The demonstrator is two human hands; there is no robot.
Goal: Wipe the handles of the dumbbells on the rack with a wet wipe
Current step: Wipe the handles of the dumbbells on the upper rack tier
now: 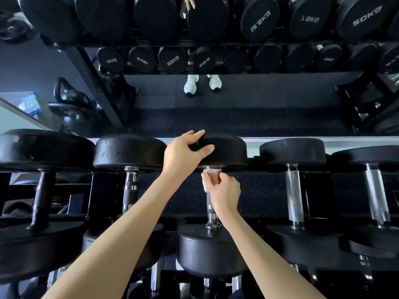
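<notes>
Seemingly mid-job: the right hand [224,195] clasps the wet wipe [207,175] round 1 handle [210,210] near the far edge of the rack [269,170], while the left hand [185,152] grasps the dumbbell head [226,149]; whether the neighbouring handles [294,190] are done is unclear.

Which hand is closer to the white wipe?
Right. The right hand pinches the wipe on the handle; the left hand grips the dumbbell's far head above it.

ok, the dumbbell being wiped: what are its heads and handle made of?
The heads are matte black with soft rounded edges, probably rubber-coated. The handle is shiny silver with knurled bands, likely chromed steel.
</notes>
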